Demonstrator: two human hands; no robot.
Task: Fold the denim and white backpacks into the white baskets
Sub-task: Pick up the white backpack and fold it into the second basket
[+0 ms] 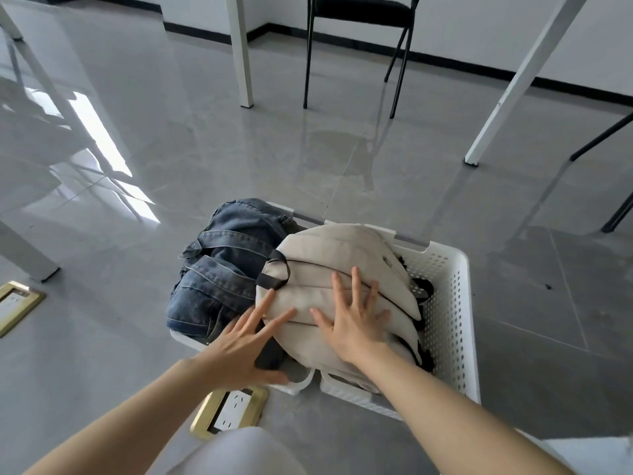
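From the head view: two white baskets (452,303) side by side on the grey floor (171,149). Denim backpack (219,269) bunched up in the left one, straps wrapped across, spilling a little over the rim. White backpack (342,269) lying in the right one, bulging above the edge (likely why both hands press down, to squash it flat). Right hand (352,323) spread wide, palm flat on the white backpack, holding nothing. Left hand (239,347) open too, fingers (270,296) touching the near edge of that bag, thumb by the basket rim. Task looks almost done.
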